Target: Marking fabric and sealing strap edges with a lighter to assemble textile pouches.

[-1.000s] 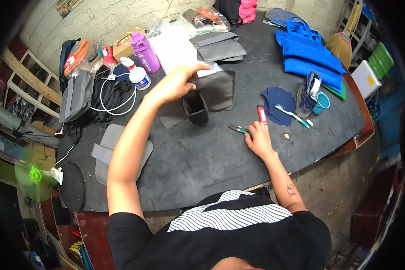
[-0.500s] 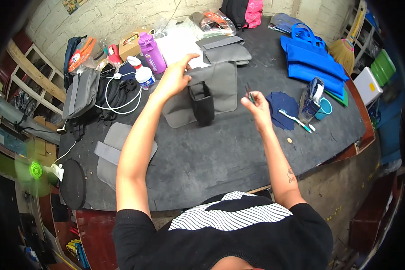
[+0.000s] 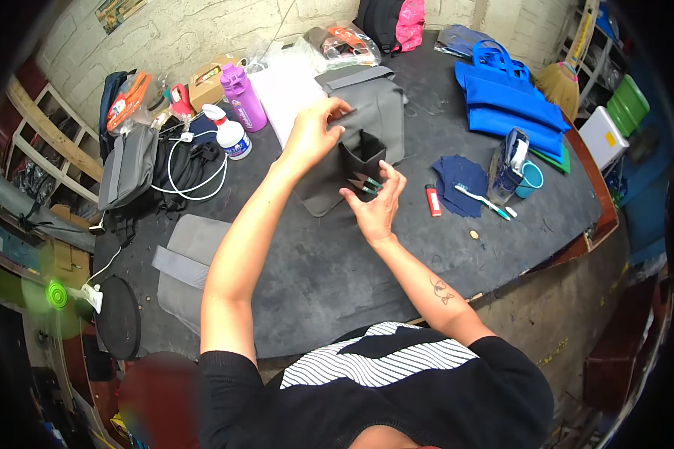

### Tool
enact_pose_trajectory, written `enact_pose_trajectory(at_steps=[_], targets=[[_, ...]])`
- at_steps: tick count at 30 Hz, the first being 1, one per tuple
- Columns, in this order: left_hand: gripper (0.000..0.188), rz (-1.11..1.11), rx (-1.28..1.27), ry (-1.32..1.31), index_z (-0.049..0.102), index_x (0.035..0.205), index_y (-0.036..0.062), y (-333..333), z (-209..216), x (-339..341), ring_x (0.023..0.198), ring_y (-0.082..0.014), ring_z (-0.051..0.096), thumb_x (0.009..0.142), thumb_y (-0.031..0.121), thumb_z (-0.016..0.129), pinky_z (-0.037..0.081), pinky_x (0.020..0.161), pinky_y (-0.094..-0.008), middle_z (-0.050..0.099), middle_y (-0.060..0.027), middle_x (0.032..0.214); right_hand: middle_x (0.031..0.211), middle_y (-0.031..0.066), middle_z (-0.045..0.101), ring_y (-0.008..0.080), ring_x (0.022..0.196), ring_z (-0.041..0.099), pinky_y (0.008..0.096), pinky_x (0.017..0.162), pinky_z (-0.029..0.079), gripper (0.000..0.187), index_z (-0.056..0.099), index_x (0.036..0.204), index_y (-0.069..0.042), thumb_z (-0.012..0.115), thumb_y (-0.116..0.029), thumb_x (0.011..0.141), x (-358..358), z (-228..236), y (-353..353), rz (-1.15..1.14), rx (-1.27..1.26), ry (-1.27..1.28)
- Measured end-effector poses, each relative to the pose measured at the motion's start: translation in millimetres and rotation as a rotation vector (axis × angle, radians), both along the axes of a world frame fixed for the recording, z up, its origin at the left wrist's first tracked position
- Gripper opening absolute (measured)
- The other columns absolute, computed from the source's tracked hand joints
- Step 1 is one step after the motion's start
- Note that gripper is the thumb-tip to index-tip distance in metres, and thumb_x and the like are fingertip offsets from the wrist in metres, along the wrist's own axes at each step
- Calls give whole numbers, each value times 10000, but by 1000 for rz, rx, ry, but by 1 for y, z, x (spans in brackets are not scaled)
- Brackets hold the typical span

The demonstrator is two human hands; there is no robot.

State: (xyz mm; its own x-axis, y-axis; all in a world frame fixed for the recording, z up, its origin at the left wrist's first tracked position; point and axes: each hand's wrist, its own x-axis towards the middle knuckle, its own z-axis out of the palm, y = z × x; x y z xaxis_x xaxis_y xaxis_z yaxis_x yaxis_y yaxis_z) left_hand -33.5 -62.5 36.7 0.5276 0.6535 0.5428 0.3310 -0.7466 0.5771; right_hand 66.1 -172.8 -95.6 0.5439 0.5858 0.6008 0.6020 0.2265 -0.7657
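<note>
A grey fabric panel (image 3: 388,120) with a black pocket (image 3: 365,144) standing up from it lies before me, partly raised. At the panel's left side, my left hand (image 3: 311,136) grips the fabric with thumb and bent fingers; the exact contact is partly hidden. My right hand (image 3: 378,211) holds small thread snips (image 3: 364,182) with dark pointed blades and green on the handle. Their blades point left, close in front of the pocket's lower part. I cannot tell whether the blades touch the fabric.
Right of my hands are a red lighter-like piece (image 3: 433,200), navy fabric pieces (image 3: 457,179), a toothbrush (image 3: 483,200) and a turquoise cup (image 3: 530,179). A spray bottle (image 3: 232,136) and purple bottle (image 3: 243,101) stand left. Another grey piece (image 3: 187,258) lies near-left.
My right hand has moved left with the snips to the black pocket, uncovering the small red piece. My left hand has moved slightly right, and the grey panel has shifted and tilted.
</note>
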Motion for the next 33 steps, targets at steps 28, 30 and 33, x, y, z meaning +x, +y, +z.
enact_pose_trajectory(at_steps=[28, 30, 33], targets=[[446, -44, -740, -551, 471, 1272, 29, -25, -153, -110, 1116, -140, 494, 857, 114, 613, 352, 945, -259, 555, -42, 1173, 1057, 88, 475, 186, 815, 537, 303, 704, 457, 581, 473, 1111, -54, 811, -231, 672, 31, -26, -2, 147, 212, -36], [382, -62, -839, -618, 481, 1250, 20, -21, -164, -111, 1128, -138, 492, 883, 75, 570, 335, 983, -278, 559, -46, 1176, 1078, 111, 496, 205, 891, 539, 293, 744, 438, 562, 473, 1159, -51, 772, -230, 717, 61, -22, 7, 27, 222, 57], [313, -135, -793, -719, 504, 1210, 22, -9, -161, -97, 1105, -132, 501, 901, 53, 538, 330, 996, -288, 580, -44, 1140, 1104, 94, 518, 159, 857, 513, 262, 649, 408, 594, 441, 1265, -43, 729, -152, 756, 120, -25, 43, -83, 123, 138]])
